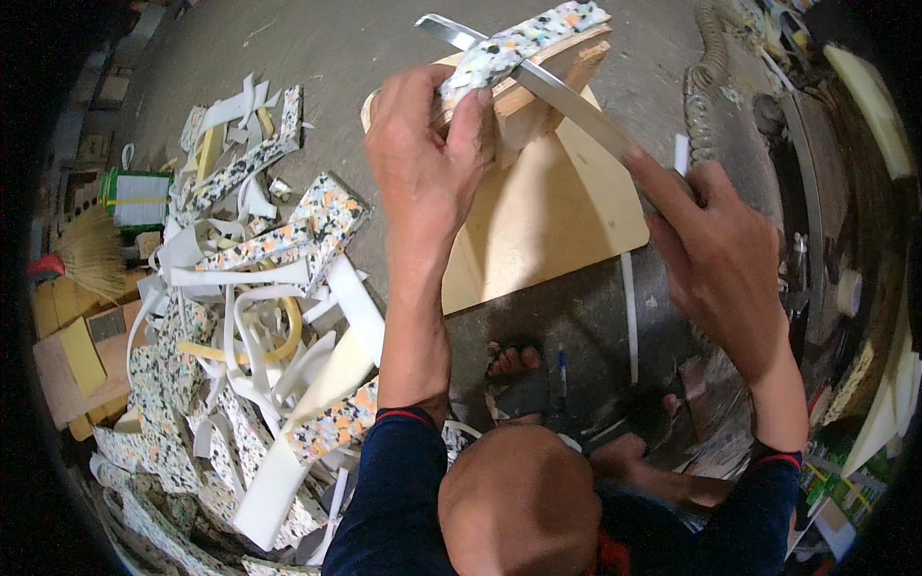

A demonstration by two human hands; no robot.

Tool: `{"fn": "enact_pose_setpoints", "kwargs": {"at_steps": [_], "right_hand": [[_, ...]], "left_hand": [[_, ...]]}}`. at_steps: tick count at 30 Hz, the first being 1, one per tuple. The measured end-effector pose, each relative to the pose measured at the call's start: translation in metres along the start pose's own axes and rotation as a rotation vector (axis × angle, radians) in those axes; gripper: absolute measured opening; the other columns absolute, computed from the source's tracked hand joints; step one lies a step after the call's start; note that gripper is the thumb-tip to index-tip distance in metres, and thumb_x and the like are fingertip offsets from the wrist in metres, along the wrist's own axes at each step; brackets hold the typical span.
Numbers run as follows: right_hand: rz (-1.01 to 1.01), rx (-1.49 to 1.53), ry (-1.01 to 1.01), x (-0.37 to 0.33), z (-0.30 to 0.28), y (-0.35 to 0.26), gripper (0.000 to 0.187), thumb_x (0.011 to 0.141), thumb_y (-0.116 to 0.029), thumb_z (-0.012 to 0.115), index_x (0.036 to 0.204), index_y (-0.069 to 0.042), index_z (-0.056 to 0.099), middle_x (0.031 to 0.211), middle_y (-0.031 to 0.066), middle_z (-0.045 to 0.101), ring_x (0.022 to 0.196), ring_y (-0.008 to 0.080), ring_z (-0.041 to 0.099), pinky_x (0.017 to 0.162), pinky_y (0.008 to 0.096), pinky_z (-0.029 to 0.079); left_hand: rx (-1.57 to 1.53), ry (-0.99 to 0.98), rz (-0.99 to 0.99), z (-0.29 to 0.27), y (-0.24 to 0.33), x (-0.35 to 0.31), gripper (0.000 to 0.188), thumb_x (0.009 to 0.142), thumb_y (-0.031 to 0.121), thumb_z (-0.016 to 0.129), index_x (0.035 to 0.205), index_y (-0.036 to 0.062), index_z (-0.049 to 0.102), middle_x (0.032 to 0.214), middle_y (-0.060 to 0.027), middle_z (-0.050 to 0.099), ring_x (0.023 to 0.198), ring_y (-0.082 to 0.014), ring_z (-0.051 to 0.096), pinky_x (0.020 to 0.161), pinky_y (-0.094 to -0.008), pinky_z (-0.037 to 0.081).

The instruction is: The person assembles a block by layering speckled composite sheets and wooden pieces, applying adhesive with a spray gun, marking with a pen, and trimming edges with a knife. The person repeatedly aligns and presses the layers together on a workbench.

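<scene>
My left hand (423,144) is closed on the near end of a speckled foam strip (543,36), its thumb and fingers on either side. The strip lies along the top edge of a wooden frame piece (547,101), which joins a pale plywood panel (547,216). In my right hand (720,245) is a knife with a long, straight blade (581,110). Its index finger is stretched along the blade; the handle is hidden in the palm. The blade crosses the strip just beyond my left fingers, its middle covered by foam and its tip showing on the far left side.
Speckled and white foam offcuts (331,216) are heaped on the left, beside a straw broom (91,252) and a green-and-white spool (137,200). A coiled hose (709,82) runs along the right. A blue pen (563,372) lies near my foot (516,362).
</scene>
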State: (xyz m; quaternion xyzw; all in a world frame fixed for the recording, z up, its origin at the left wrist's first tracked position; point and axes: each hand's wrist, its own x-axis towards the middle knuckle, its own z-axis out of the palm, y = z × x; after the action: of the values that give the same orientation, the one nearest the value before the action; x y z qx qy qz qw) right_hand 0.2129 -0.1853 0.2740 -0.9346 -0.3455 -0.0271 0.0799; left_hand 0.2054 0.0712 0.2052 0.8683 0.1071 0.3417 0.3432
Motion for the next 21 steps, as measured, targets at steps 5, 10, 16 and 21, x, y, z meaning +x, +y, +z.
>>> {"fn": "enact_pose_setpoints", "kwargs": {"at_steps": [5,10,16,21], "right_hand": [[0.018,-0.103,-0.008,-0.01,-0.003,-0.002,0.056,0.089,-0.008,0.069,0.142,-0.024,0.06,0.093,0.0124,0.058,0.073,0.0315,0.063,0.063,0.0417,0.052],[0.045,-0.15,0.007,-0.018,-0.005,0.003,0.052,0.089,-0.01,0.069,0.139,-0.023,0.062,0.093,0.0115,0.058,0.072,0.0303,0.063,0.061,0.0395,0.053],[-0.065,-0.113,0.118,-0.008,0.008,0.009,0.052,0.092,-0.009,0.065,0.142,-0.022,0.061,0.092,0.0107,0.058,0.071,0.0289,0.063,0.062,0.0408,0.053],[0.057,-0.179,0.147,-0.037,-0.022,0.037,0.058,0.09,-0.004,0.066,0.145,-0.022,0.058,0.095,0.0129,0.062,0.077,0.0301,0.065,0.068,0.0375,0.054]], "left_hand": [[-0.024,0.07,0.019,0.0,-0.005,0.0,0.025,0.086,0.019,0.076,0.101,-0.0001,0.07,0.087,-0.0155,0.066,0.078,-0.0314,0.063,0.071,-0.0413,0.049],[-0.015,0.048,-0.007,0.004,-0.001,-0.002,0.026,0.086,0.019,0.076,0.103,-0.0007,0.07,0.088,-0.0149,0.067,0.074,-0.0278,0.063,0.068,-0.039,0.051],[-0.051,0.011,-0.099,0.0,-0.001,0.0,0.029,0.086,0.021,0.077,0.105,-0.0002,0.071,0.088,-0.0135,0.067,0.07,-0.0233,0.063,0.062,-0.0329,0.05],[0.009,0.095,-0.051,0.002,-0.013,-0.002,0.033,0.092,0.024,0.076,0.116,0.0017,0.068,0.094,-0.0089,0.069,0.081,-0.0167,0.063,0.071,-0.0303,0.051]]}}
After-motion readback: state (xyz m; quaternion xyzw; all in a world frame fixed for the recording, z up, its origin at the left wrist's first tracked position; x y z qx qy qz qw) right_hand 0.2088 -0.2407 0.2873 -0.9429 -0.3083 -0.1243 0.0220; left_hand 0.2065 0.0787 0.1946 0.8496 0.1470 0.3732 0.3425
